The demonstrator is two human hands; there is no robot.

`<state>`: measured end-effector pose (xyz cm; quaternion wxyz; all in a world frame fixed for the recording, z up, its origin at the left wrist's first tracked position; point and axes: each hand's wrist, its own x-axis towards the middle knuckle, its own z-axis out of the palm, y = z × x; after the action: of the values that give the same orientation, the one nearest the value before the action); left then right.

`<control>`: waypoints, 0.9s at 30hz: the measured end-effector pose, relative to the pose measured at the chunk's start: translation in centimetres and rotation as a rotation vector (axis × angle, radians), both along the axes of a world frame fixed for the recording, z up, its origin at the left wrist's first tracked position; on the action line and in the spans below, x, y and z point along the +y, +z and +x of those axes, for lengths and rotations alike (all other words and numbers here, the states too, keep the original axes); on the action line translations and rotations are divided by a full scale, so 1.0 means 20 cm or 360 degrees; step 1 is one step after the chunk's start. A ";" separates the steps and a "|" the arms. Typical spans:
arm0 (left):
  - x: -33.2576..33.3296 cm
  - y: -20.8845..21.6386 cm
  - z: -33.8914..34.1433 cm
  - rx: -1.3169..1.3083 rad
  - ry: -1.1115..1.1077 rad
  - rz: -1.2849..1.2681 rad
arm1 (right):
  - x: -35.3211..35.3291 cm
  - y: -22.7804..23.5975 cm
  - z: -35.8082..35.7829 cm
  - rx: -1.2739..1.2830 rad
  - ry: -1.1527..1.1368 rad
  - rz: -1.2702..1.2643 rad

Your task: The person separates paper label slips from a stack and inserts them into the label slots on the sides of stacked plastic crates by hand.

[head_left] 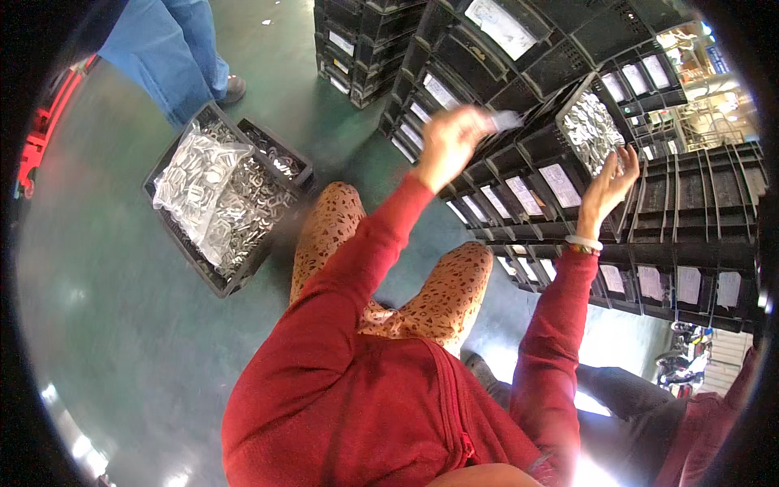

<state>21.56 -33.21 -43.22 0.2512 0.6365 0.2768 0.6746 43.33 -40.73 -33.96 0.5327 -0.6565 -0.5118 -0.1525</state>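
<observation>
My left hand [451, 144], smeared by motion, is raised in front of the stacked crates. Its fingers are closed on a small pale piece [506, 121], too blurred to name. My right hand [610, 188] has its fingers apart at the near right corner of a black crate [548, 144] on top of a stack. Many small silvery metal parts [591, 126] fill that crate; whether my fingertips touch them I cannot tell. On the floor to the left, a dark crate [180, 247] holds more metal parts [250, 203], partly under a clear plastic bag [199, 178] of parts.
Behind the floor crate is a smaller black bin [280, 154] of metal pieces. A person in blue trousers [166, 53] stands close by it. Tall stacks of labelled black crates [373, 49] rise ahead and to the right. Another person's dark trouser leg [625, 398] shows at lower right.
</observation>
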 end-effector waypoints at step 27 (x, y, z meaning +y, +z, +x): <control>0.61 -0.75 0.19 0.0006 0.0999 -0.0672 | 0.12 0.05 0.43 0.0647 0.0366 0.0162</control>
<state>25.29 -20.94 -58.19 0.1575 0.4563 0.5918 0.6456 51.90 -38.41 -32.90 0.6710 -0.5834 -0.4572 0.0189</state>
